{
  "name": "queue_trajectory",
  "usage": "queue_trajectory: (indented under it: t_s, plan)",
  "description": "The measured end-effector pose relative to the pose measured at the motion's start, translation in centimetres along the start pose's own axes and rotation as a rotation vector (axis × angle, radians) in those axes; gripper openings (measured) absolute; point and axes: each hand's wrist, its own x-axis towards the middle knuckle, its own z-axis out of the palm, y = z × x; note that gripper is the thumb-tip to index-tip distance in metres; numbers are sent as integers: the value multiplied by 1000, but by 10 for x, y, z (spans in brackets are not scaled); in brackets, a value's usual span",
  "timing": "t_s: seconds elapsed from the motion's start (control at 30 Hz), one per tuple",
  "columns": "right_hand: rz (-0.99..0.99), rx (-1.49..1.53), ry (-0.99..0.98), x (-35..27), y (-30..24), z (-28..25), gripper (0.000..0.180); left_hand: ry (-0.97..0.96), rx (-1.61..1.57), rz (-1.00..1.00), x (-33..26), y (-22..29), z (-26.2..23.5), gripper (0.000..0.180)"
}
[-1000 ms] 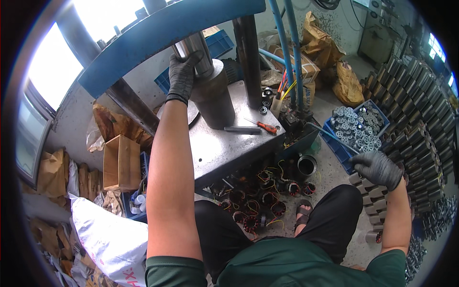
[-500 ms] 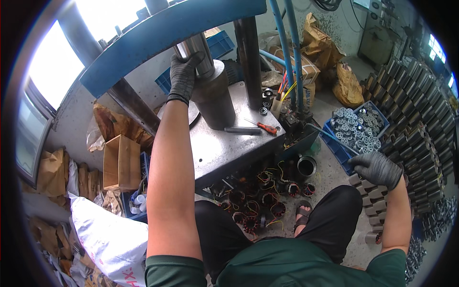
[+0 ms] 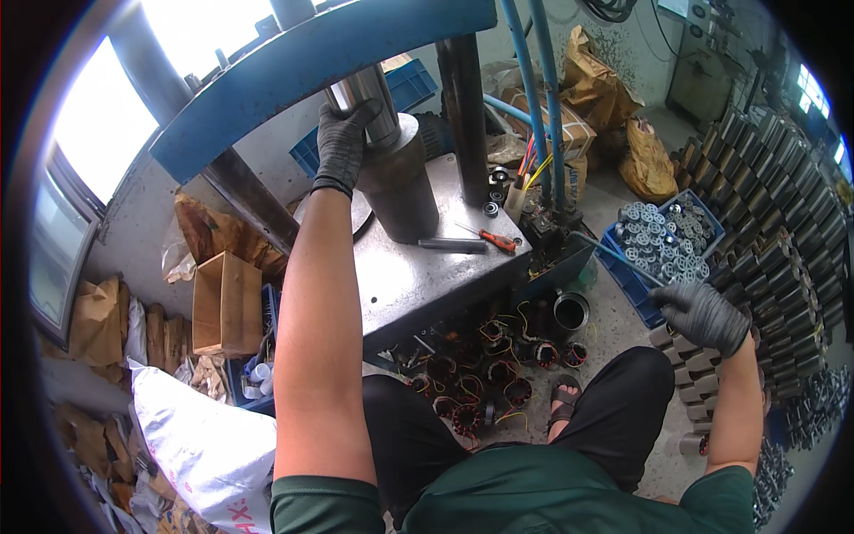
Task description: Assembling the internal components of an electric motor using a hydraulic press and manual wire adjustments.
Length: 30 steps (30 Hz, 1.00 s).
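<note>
My left hand (image 3: 342,142), in a dark grey glove, is wrapped round the side of a shiny metal cylinder (image 3: 378,116) under the press's blue crossbeam (image 3: 320,76). That cylinder stands in the top of a thick, dull steel sleeve (image 3: 400,196) on the press's metal table (image 3: 400,280). My right hand (image 3: 705,319), gloved alike, is closed on the end of a thin blue lever (image 3: 623,260) reaching out from the press's right side. A dark metal bar (image 3: 452,245) and a red-handled screwdriver (image 3: 498,239) lie near the sleeve's foot.
Several wire-wound stators (image 3: 467,387) lie on the floor before my legs. To the right are a blue crate of round metal parts (image 3: 636,298) and tall stacks of metal cylinders (image 3: 774,258). A wooden box (image 3: 227,303) and a white sack (image 3: 205,445) stand left.
My right hand has shifted very slightly to the right at the lever. My left hand stays on the shiny cylinder, and nothing else has visibly moved.
</note>
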Motion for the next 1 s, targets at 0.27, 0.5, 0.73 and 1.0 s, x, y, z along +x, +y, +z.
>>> queue_trajectory:
  t_s: [0.27, 0.5, 0.73, 1.0]
  plan:
    - [-31, 101, 73, -1, 17, 2, 37, 4, -38, -6, -2, 1, 9, 68]
    - [-26, 102, 77, 8, 12, -5, 37, -5, 2, 12, 2, -4, 0, 65]
    - [5, -60, 503, 30, -19, -19, 25, -2, -34, 31, -1, 1, -4, 66]
    - [-124, -173, 940, 141, -24, -108, 52, -37, -154, 123, -9, 12, 12, 77]
